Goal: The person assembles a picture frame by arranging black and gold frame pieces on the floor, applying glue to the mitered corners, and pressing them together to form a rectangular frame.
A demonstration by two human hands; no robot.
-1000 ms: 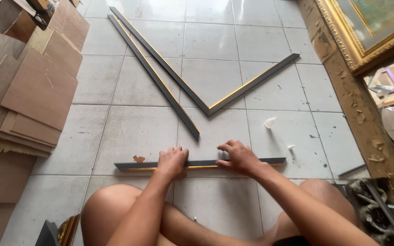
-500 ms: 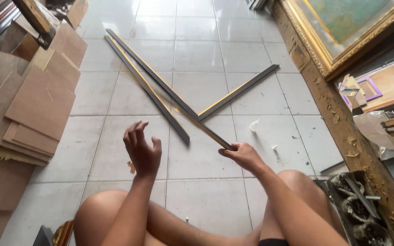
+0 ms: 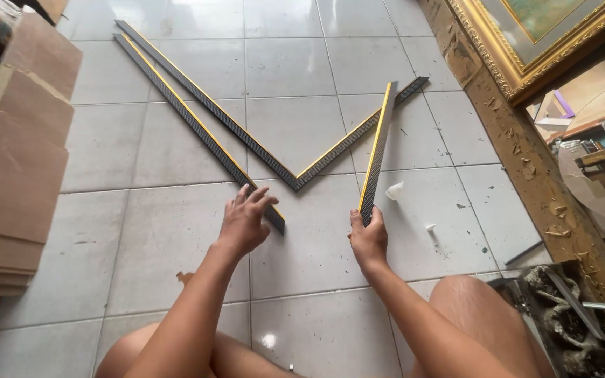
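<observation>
Fingers of the right hand (image 3: 368, 238) clench the near end of a short black-and-gold frame moulding strip (image 3: 378, 150) — swung up from flat on the tiled floor (image 3: 162, 238), now pointing away. Left hand (image 3: 245, 222), released, rests spread by the long loose strip (image 3: 197, 129) beside the joined V corner (image 3: 295, 180); white glue bottle (image 3: 393, 190) lies nearby.

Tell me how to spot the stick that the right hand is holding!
Find the white tiled floor with long dark frame strips. The held strip rises from the right hand toward the V-shaped joined pair, crossing that pair's right arm. Unlike the loose strip at the left hand, it shows a bright yellow edge.
</observation>
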